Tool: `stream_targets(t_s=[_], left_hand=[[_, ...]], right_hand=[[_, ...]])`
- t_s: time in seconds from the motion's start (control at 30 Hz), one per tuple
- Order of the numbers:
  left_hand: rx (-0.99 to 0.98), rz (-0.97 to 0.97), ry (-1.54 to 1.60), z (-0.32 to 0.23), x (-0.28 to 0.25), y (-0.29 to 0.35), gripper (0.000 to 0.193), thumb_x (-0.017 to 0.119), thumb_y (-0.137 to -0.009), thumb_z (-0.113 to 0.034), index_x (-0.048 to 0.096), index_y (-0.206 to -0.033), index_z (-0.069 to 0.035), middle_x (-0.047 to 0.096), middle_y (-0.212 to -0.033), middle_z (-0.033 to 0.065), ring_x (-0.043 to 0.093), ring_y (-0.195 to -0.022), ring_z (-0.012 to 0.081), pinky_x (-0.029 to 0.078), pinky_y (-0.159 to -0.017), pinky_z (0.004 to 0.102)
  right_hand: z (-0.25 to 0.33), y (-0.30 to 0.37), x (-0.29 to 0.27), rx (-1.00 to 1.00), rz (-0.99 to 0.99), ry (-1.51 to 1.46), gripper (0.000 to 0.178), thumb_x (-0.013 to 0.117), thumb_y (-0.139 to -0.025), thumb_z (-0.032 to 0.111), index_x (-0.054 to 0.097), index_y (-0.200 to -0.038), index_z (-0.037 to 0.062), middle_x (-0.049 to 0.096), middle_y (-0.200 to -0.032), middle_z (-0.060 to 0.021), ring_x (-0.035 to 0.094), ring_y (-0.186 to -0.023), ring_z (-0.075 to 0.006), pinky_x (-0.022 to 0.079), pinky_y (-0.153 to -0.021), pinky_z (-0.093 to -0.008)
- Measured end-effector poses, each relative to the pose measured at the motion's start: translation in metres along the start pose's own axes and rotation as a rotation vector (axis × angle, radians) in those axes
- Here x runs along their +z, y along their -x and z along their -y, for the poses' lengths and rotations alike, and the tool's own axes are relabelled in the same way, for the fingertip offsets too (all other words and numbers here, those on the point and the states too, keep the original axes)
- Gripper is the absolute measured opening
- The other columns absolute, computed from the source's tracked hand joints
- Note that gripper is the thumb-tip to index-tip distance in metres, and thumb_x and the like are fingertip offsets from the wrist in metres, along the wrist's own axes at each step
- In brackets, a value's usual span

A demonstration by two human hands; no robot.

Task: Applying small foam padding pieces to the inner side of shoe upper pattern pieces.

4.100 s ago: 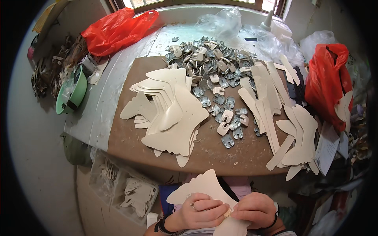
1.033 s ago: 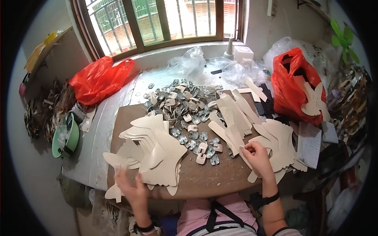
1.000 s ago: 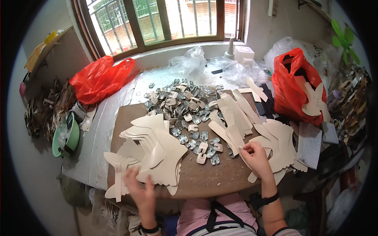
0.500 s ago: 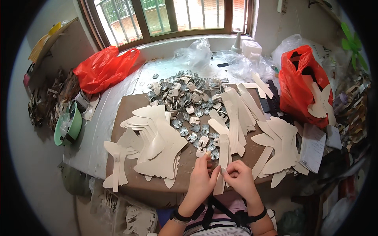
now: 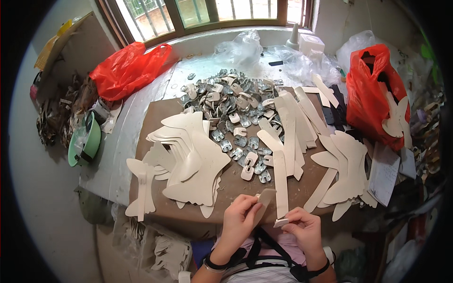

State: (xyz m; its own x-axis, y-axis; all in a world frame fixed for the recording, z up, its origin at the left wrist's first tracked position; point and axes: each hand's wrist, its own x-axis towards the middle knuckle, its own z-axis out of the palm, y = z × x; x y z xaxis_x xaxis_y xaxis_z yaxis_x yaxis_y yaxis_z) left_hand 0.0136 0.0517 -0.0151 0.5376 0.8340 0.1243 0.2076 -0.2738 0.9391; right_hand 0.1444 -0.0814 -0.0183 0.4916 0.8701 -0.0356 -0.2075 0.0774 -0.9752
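Near the table's front edge, my left hand (image 5: 240,218) is closed on a cream strip (image 5: 267,200) that tilts up between thumb and fingers. To its right my right hand (image 5: 304,227) pinches a small cream-covered buckle (image 5: 281,222). Another long cream strip (image 5: 281,184) lies just beyond the buckle, its near end close to my right fingertips. Farther back are two cream-covered buckles (image 5: 248,166) and a heap of metal buckles (image 5: 231,101), some bare and some cream-covered. More cream strips (image 5: 290,127) are fanned out right of the heap.
Stacks of shaped cream pieces lie left (image 5: 198,160) and right (image 5: 347,165) on the brown board (image 5: 151,125). Red plastic bags stand at the back left (image 5: 132,70) and right (image 5: 373,94). A green basin (image 5: 92,146) is far left; a notepad (image 5: 383,174) lies at right.
My hands have moved apart and nearer to me. The left has lifted a strip, and the right now shows a small cream-covered buckle in its fingers. The view has shifted slightly.
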Motion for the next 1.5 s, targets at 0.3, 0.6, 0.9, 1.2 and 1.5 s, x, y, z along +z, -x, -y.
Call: stream_targets(t_s=[0.3,0.6,0.9,1.2,1.5], left_hand=[[-0.324,0.123,0.683,-0.023,-0.012,0.034,0.022,0.063,-0.09,0.0,0.062,-0.112,0.005,0.063,-0.098,0.0048,0.062,-0.085,0.0107,0.054,-0.072,0.0249],[-0.224,0.012,0.658,-0.018,0.003,0.02,0.026,0.063,-0.089,0.0,0.06,-0.115,0.002,0.065,-0.102,0.0117,0.066,-0.084,0.015,0.053,-0.071,0.0259],[0.03,-0.077,-0.208,0.004,0.054,-0.046,0.048,0.074,-0.082,-0.019,0.052,-0.119,0.002,0.062,-0.093,0.0173,0.065,-0.072,0.0264,0.052,-0.065,0.0358],[0.033,-0.006,-0.068,0.009,0.047,-0.047,0.045,0.07,-0.078,-0.003,0.051,-0.119,0.004,0.061,-0.08,0.0086,0.063,-0.074,0.0231,0.051,-0.066,0.0339],[-0.202,0.219,0.529,-0.027,0.008,0.02,0.029,0.067,-0.088,-0.002,0.061,-0.116,0.004,0.063,-0.099,0.0064,0.061,-0.086,0.01,0.049,-0.077,0.0237]], right_hand=[[0.014,-0.009,0.007,0.153,0.059,-0.393,0.014,0.067,-0.08,-0.011,0.062,-0.093,-0.0079,0.061,-0.096,-0.0131,0.064,-0.085,-0.0174,0.058,-0.07,-0.0273],[0.077,-0.077,-0.023,0.012,0.093,0.104,0.007,0.067,-0.081,-0.003,0.063,-0.085,0.0006,0.064,-0.083,-0.0053,0.063,-0.071,-0.0124,0.055,-0.06,-0.0268],[0.157,-0.193,-0.084,-0.257,-0.322,0.278,0.011,0.068,-0.082,0.006,0.066,-0.091,0.0006,0.066,-0.082,-0.0033,0.061,-0.072,-0.009,0.05,-0.066,-0.0234],[0.07,-0.047,-0.052,0.009,-0.073,-0.005,0.02,0.068,-0.075,-0.011,0.062,-0.093,-0.0043,0.067,-0.081,-0.0123,0.066,-0.071,-0.0176,0.056,-0.064,-0.0278],[0.026,-0.019,-0.007,-0.016,0.001,-0.349,0.024,0.064,-0.082,-0.012,0.06,-0.105,-0.0055,0.067,-0.095,-0.015,0.068,-0.086,-0.0213,0.06,-0.076,-0.0319]])
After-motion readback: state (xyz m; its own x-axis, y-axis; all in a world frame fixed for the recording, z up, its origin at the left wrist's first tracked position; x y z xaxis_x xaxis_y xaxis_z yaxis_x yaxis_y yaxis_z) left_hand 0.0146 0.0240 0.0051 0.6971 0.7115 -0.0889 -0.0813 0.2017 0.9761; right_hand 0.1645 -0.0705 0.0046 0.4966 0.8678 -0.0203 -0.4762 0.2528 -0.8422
